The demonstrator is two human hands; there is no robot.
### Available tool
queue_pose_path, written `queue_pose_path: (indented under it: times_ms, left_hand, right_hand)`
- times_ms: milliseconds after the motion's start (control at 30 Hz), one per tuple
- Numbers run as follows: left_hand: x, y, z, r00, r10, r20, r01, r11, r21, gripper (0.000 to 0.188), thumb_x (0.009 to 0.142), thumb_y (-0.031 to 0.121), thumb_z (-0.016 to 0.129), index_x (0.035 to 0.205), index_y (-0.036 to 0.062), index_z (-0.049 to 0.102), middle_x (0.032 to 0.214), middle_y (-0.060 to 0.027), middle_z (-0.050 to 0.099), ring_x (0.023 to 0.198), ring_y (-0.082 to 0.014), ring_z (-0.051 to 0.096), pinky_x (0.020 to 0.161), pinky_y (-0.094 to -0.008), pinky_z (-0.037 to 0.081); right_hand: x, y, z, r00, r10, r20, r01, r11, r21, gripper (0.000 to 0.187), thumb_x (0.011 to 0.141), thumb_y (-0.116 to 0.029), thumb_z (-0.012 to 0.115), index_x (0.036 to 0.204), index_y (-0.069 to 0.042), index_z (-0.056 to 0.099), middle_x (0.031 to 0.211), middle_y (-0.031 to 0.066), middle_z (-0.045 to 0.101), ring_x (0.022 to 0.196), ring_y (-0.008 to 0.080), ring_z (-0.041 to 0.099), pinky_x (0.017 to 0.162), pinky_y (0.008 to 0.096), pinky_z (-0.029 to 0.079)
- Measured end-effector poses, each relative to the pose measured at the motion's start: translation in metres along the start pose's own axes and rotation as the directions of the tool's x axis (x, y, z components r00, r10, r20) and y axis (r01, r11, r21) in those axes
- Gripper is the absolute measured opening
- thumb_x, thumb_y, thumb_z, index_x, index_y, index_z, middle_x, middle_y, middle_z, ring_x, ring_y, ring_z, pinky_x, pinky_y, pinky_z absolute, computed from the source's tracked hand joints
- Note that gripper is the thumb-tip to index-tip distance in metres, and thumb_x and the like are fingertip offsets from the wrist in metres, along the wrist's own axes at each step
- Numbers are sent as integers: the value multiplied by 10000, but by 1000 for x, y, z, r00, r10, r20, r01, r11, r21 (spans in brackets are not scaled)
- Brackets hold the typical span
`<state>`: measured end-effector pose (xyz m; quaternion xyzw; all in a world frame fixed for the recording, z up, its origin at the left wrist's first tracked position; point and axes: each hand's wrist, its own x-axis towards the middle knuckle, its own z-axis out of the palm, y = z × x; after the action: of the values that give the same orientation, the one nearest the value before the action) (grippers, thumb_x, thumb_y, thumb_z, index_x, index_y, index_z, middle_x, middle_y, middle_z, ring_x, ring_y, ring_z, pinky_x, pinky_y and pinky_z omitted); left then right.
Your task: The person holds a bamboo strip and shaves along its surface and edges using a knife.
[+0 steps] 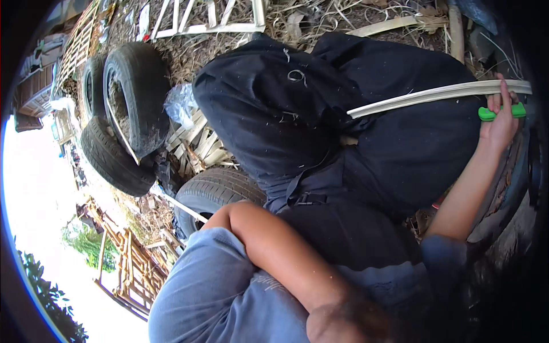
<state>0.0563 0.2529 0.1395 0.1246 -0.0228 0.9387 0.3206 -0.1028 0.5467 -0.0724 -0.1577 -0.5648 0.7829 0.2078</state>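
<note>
My right hand (499,119) is at the far right, its fingers closed round a short bright green handle (502,112). No blade or tip shows on it. The index finger stretches up across a pale strip of split bamboo or wood (434,96), which seems made of thin layers. This strip lies over the right leg of my black trousers (412,154), its narrow end between the legs. My left arm is folded sharply at the elbow, and my left hand (349,323) is dark and blurred at the lower edge. Its fingers cannot be made out.
Old tyres (143,97) stand and lean at the left, and another tyre (220,191) lies by my left elbow. Pale offcuts (197,140) and a clear plastic bag (180,106) are beside them. A slatted pale frame (209,27) lies beyond my legs among shavings. Bamboo poles (128,266) stand lower left.
</note>
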Motion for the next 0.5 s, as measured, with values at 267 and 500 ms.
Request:
queue_pose_path:
  times_ms: [267, 500]
  left_hand:
    - [-8, 22, -33, 977, -201, -77, 210, 967, 144, 467, 847, 182, 668, 1197, -92, 526, 1063, -183, 642, 997, -266, 633, 888, -366, 472]
    - [-3, 13, -66, 921, -378, -88, 388, 879, 278, 524, 829, 207, 695, 1225, -80, 508, 1080, -178, 632, 1018, -266, 621, 907, -377, 464]
  right_hand:
    - [-31, -5, 55, 992, -52, -113, 50, 998, -27, 162, 874, -9, 645, 884, -83, 501, 756, 74, 621, 441, 62, 413, 398, 232, 319]
    - [-23, 3, 27, 999, -21, -27, 22, 998, 51, 219, 854, 1, 671, 856, -89, 471, 574, -8, 472, 400, 79, 423, 380, 239, 331]
